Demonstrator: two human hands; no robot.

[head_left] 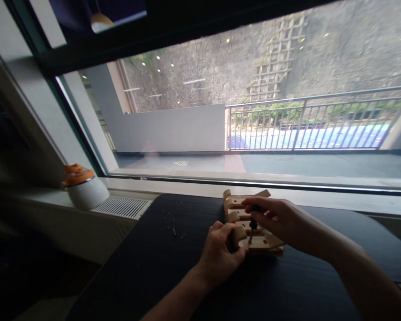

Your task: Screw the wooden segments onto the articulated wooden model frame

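A light wooden piece with several parallel slats and rounded end blocks, a slatted wooden rack [261,242] by its look, lies on the dark table. My left hand [220,245] grips its near left corner, thumb along the front edge and fingers round a rounded block. In my right hand [276,216] is a screwdriver [253,224] with a dark handle, held upright from above. Its tip meets the nearest slat, close to a hole; whether a screw sits under it is too small to tell. Part of the rack is hidden behind my right hand.
The dark table [133,267] has rounded corners and stands against a white window sill [194,187]. A small pin-like piece [174,232] and light crumbs lie left of my hands. A pale pot-like object with an orange top [87,189] stands beside a vent grille [122,206].
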